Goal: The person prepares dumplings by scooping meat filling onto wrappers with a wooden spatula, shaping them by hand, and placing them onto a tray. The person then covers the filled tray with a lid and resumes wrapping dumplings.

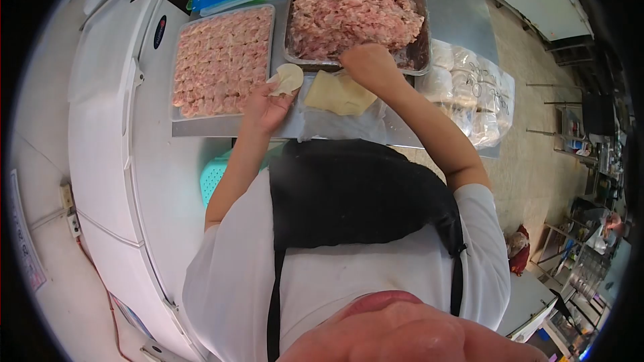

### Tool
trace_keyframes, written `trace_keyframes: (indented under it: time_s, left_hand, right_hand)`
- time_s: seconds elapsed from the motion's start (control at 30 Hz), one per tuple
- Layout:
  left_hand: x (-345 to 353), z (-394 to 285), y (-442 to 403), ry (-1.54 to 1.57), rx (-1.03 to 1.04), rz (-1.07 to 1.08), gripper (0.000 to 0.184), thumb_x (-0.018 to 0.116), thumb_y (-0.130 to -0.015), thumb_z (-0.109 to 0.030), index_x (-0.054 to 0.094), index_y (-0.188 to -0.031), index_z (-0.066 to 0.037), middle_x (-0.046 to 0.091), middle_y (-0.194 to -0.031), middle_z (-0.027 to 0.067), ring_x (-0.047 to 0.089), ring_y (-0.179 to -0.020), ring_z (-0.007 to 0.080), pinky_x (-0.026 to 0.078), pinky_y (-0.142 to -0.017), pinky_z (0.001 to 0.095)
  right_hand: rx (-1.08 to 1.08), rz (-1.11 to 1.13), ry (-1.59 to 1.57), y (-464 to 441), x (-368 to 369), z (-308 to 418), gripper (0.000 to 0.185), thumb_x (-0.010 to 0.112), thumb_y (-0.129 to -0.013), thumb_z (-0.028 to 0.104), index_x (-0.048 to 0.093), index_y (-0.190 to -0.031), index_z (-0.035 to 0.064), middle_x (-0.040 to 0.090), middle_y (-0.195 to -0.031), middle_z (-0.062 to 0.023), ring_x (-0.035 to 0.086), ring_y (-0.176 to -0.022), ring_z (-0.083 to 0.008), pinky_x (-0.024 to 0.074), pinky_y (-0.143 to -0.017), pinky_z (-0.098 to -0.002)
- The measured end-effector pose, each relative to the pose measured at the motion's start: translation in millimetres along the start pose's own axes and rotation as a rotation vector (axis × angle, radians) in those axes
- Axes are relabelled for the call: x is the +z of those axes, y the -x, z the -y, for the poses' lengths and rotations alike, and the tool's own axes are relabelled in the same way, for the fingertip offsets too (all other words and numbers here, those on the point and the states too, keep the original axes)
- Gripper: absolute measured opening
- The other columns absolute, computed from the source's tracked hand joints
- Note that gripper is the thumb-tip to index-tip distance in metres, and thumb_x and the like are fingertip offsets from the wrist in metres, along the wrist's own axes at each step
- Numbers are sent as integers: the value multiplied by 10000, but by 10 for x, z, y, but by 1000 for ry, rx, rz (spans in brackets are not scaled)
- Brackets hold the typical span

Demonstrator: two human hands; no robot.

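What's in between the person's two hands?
In the head view, yellowish wrappers on thin plastic lie between the left hand and right hand. The round wrapper the left hand holds sticks into that gap too.

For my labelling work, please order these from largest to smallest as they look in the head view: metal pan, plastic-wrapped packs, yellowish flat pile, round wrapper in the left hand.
1. Metal pan
2. Plastic-wrapped packs, taken together
3. Yellowish flat pile
4. Round wrapper

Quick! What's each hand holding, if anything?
Left hand: holding a round dough wrapper.
Right hand: at the ground meat; fingers hidden, grip can't be told.
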State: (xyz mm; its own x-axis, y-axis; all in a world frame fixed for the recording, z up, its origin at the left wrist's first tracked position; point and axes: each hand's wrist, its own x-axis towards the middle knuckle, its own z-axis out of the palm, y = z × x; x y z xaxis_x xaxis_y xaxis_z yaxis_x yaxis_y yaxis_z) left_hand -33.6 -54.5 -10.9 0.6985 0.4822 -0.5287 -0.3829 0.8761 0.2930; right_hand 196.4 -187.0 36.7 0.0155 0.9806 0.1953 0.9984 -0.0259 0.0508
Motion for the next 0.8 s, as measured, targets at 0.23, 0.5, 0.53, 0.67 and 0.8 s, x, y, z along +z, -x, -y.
trace_keyframes:
  time_s: [0.23,0.5,0.53,0.67,0.8]
  left_hand:
    - [68,-158,-23,-72,290,-11,378,456,-920,-31,428,-1282,73,524,-1303,227,524,-1218,353,450,-1038,485]
    - [9,-517,38,-11,404,-22,320,457,-927,-35,473,-1232,61,581,-1226,194,580,-1146,321,492,-985,447]
    - [7,-555,26,10,412,-18,320,456,-928,-34,472,-1234,60,579,-1228,194,580,-1146,320,493,-982,444]
    - [21,-650,-22,6,419,21,346,445,-934,-41,443,-1259,77,528,-1297,206,521,-1215,331,434,-1047,438]
    - [190,-662,-126,-45,465,35,340,450,-935,-35,445,-1259,68,549,-1268,198,543,-1193,320,454,-1021,426]
  right_hand:
    - [42,-120,33,-156,-279,-196,148,582,-762,164,686,-701,77,668,-717,-134,679,-697,-278,536,-590,-398]
    - [36,72,-97,-149,-97,-7,176,575,-797,195,693,-785,65,667,-742,-135,683,-764,-299,531,-633,-418]
    - [43,79,-148,-164,-187,-45,179,576,-799,193,691,-786,56,670,-754,-134,683,-767,-301,529,-637,-422]
    - [175,53,-1,-392,-402,-57,164,576,-799,173,689,-770,59,678,-789,-124,684,-765,-298,535,-630,-423]
    - [80,91,212,-547,-173,127,145,575,-781,154,692,-745,76,685,-782,-129,688,-757,-278,539,-586,-404]
